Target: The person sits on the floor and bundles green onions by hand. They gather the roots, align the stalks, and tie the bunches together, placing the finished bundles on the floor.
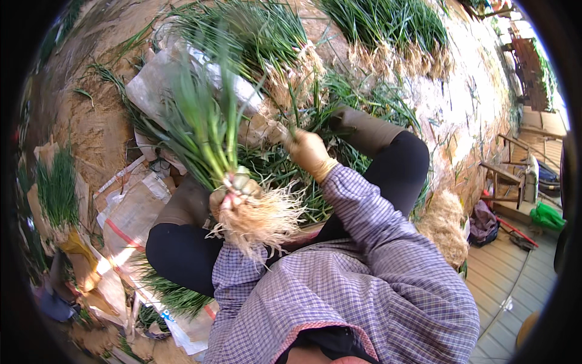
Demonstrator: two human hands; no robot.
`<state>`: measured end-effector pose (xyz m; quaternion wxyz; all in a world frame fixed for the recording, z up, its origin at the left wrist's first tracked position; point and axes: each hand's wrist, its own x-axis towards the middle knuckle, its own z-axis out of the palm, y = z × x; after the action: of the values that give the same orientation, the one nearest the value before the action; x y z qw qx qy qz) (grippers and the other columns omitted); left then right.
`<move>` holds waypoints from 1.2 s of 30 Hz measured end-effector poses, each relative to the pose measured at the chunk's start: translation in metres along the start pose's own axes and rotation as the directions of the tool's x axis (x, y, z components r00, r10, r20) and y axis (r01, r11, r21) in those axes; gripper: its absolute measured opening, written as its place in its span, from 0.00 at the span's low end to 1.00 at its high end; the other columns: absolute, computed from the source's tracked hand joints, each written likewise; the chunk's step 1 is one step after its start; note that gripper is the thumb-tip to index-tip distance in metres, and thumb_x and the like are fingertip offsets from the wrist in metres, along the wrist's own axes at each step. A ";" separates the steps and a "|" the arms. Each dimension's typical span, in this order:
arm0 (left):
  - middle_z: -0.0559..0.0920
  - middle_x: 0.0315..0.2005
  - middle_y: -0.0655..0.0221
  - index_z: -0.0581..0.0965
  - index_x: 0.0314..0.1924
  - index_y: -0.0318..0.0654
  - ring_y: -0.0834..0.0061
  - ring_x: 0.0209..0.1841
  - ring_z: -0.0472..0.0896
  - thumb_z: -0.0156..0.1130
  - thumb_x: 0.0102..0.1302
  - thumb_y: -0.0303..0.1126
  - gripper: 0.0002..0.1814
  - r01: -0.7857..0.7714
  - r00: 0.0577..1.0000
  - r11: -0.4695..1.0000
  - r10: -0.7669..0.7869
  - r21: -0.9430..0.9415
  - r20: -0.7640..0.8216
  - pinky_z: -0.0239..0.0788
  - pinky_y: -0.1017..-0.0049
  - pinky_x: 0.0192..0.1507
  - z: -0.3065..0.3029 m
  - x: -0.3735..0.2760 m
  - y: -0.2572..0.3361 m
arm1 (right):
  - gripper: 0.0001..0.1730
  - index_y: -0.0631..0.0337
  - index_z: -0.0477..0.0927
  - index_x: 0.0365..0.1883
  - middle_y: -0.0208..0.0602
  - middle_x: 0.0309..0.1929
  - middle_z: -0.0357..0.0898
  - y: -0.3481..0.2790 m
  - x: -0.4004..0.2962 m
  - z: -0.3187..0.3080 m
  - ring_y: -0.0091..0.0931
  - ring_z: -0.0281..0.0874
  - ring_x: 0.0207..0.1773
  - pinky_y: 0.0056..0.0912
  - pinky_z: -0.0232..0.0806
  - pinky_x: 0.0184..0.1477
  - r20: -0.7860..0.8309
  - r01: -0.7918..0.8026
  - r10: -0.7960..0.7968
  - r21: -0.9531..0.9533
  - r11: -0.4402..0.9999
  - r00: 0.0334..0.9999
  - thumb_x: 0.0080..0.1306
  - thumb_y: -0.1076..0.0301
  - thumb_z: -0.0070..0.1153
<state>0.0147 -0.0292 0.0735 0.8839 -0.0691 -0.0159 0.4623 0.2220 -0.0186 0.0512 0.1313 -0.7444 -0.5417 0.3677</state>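
Observation:
A bunch of green garlic or spring onions [204, 145] is gripped near its pale bulbs by my gloved left hand [245, 184]. Its leaves point up and away and are partly blurred, while the bushy roots [257, 218] hang towards my lap. To the right of the bunch, my gloved right hand [309, 152] is closed in a fist. A thin green leaf [294, 107] rises from its fingers; blur hides the exact grip. Loose green leaves [268, 159] lie between my boots, below both hands.
Rooted bunches lie ahead in one pile [291, 59] and another pile [400, 32]. White sacking [154, 82] and a flattened sack [132, 227] spread at left. Cut roots [443, 227] heap by my right knee. Further right stand a wooden chair [504, 175] and a green bag [548, 215].

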 end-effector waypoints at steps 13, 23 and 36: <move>0.73 0.33 0.74 0.70 0.44 0.40 0.77 0.38 0.71 0.60 0.54 0.30 0.16 -0.014 0.998 0.977 0.001 -0.211 -0.058 0.66 0.74 0.43 0.015 -0.006 0.003 | 0.11 0.62 0.76 0.34 0.44 0.24 0.76 -0.072 0.002 -0.011 0.36 0.76 0.27 0.35 0.69 0.32 -0.174 0.535 -0.507 0.341 0.773 0.844 0.63 0.62 0.53; 0.74 0.38 0.72 0.71 0.49 0.40 0.78 0.41 0.72 0.57 0.58 0.35 0.18 0.050 0.995 0.995 -0.057 -0.090 -0.078 0.65 0.76 0.47 0.005 -0.002 -0.011 | 0.14 0.67 0.78 0.34 0.32 0.25 0.78 -0.066 0.000 0.000 0.20 0.71 0.26 0.23 0.66 0.31 0.352 -0.158 -0.443 0.895 0.417 0.824 0.61 0.63 0.59; 0.79 0.31 0.62 0.73 0.41 0.29 0.71 0.36 0.78 0.53 0.61 0.30 0.12 0.210 0.784 0.853 0.146 0.478 -0.604 0.70 0.72 0.45 -0.013 -0.001 -0.025 | 0.16 0.62 0.78 0.34 0.50 0.26 0.77 -0.031 -0.009 -0.006 0.43 0.77 0.33 0.41 0.69 0.38 0.033 0.246 -0.247 0.050 0.968 0.968 0.57 0.57 0.55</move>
<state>0.0358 -0.0460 0.0637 0.8317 0.0251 0.3998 0.3843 0.2032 -0.0137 0.0776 0.1822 -0.6609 -0.6240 0.3750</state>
